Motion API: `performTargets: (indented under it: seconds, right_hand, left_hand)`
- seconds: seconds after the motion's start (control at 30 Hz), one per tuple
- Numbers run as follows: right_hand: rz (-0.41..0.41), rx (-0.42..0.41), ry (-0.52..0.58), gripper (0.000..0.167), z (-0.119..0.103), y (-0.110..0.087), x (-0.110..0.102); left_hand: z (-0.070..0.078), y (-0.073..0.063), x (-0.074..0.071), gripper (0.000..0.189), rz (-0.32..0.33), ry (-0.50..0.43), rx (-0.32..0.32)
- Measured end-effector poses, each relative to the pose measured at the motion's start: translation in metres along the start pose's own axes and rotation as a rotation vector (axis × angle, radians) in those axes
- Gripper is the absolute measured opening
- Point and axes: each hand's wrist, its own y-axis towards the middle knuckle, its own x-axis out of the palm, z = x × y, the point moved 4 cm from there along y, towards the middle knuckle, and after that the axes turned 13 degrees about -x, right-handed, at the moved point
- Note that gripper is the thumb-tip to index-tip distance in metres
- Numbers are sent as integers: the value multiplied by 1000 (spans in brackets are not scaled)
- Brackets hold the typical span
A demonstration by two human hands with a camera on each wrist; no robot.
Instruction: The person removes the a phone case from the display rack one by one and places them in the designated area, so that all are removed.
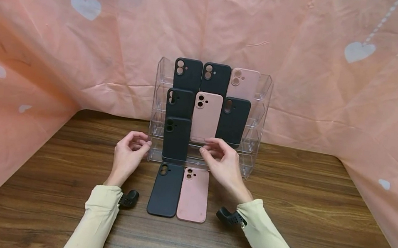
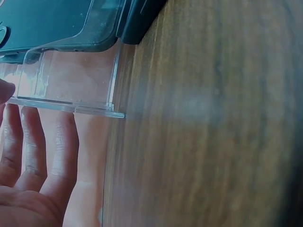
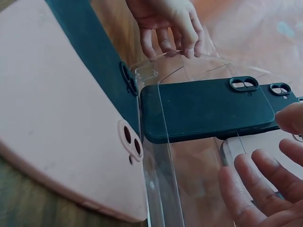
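A clear acrylic tiered stand (image 1: pixel 263 120) holds upright phone cases. At its left side my left hand (image 1: pixel 130 150) grips the side panel edge between thumb and fingers; the same hand (image 3: pixel 165 19) shows in the right wrist view. My right hand (image 1: pixel 225 161) is before the middle pink case (image 1: pixel 206 116), fingers loosely bent and apart, holding nothing. A dark case (image 1: pixel 176 140) stands at the left of the lowest occupied tier. A dark case (image 1: pixel 165 191) and a pink case (image 1: pixel 194 194) lie side by side on the table before the stand.
Higher tiers bear dark cases (image 1: pixel 215 80) and a pink case (image 1: pixel 245 86); another dark case (image 1: pixel 235 122) stands at the right. The wooden table (image 1: pixel 321 224) meets a pink cloth backdrop (image 1: pixel 308 42). Black wrist straps (image 1: pixel 130 199) sit at both cuffs.
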Motion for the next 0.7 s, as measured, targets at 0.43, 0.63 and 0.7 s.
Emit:
performTargets:
  seconds: [0.43,0.63,0.7]
  right_hand:
    - [10,-31,22,33,4,20,14]
    - [16,-35,62,34,6,25,20]
    - [20,-42,88,34,7,27,23]
  left_hand:
    - [-7,5,0,24,-19,-16,24]
    - [-8,6,-1,23,-18,20,21]
    - [-7,6,-1,22,-19,31,27]
